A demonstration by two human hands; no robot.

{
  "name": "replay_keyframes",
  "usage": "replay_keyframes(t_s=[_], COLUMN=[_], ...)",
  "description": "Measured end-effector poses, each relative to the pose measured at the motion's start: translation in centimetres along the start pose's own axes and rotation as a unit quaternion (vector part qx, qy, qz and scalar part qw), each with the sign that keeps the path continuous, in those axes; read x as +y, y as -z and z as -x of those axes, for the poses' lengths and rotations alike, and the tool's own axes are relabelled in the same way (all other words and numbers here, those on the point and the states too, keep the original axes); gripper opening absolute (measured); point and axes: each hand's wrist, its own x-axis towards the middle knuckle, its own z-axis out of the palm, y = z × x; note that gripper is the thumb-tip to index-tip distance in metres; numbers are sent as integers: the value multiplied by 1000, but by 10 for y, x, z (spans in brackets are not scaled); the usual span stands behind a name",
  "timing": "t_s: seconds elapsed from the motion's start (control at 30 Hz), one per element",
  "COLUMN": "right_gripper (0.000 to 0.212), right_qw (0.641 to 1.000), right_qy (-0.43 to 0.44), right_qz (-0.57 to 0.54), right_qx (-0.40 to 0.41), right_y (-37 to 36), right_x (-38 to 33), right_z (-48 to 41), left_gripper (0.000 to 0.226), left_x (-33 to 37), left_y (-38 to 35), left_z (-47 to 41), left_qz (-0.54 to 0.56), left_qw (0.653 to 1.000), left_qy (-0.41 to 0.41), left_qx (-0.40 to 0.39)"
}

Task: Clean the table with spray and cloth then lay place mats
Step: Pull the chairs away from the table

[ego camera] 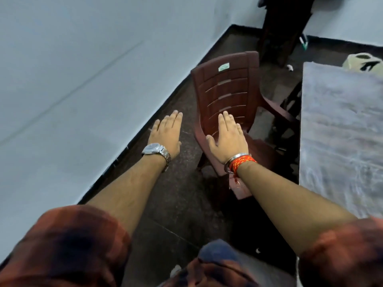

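Both my arms reach forward over the dark floor. My left hand (165, 133) is flat and open, palm down, holding nothing, with a silver watch on its wrist. My right hand (228, 135) is also flat and open, hovering in front of the brown plastic chair (230, 88), a red thread and metal bangle on its wrist. The grey marbled table (339, 129) lies to the right, apart from both hands. No spray, cloth or place mat shows in this view.
A pale blue wall (83, 79) runs along the left. A cream bag (364, 63) sits at the table's far end. Dark furniture (284, 32) stands at the back. The chair is pushed close to the table's left edge.
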Motion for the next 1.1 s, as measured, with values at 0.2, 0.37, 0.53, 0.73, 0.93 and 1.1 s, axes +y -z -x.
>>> replay_keyframes(t_s=[0.2,0.37,0.53,0.73,0.93,1.1], right_gripper=[76,77,79,80,81,87], right_qw=[995,987,977,959,902,830], right_qy=[-84,-148,-204,-276,-417,-546], right_qz=[-20,-41,-51,-55,-75,-88], right_qx=[41,43,37,42,79,77], right_y=[-16,-49,-67,-80,-103,-118], right_x=[-23,-25,-20,-3,23,17], right_z=[-106,-204,-300,-383,-457,-499], left_gripper=[96,100,101,101,97,100], left_x=[-49,-69,-78,-69,-28,0], left_y=[-3,-18,-19,-37,-69,-82], left_z=[-132,-247,-356,-474,-596,-659], left_qz=[-12,-13,-38,-26,-35,-50], left_qw=[994,988,967,941,870,785], left_qy=[-105,-154,-249,-330,-486,-609], left_qx=[-2,-9,-41,-73,-77,-98])
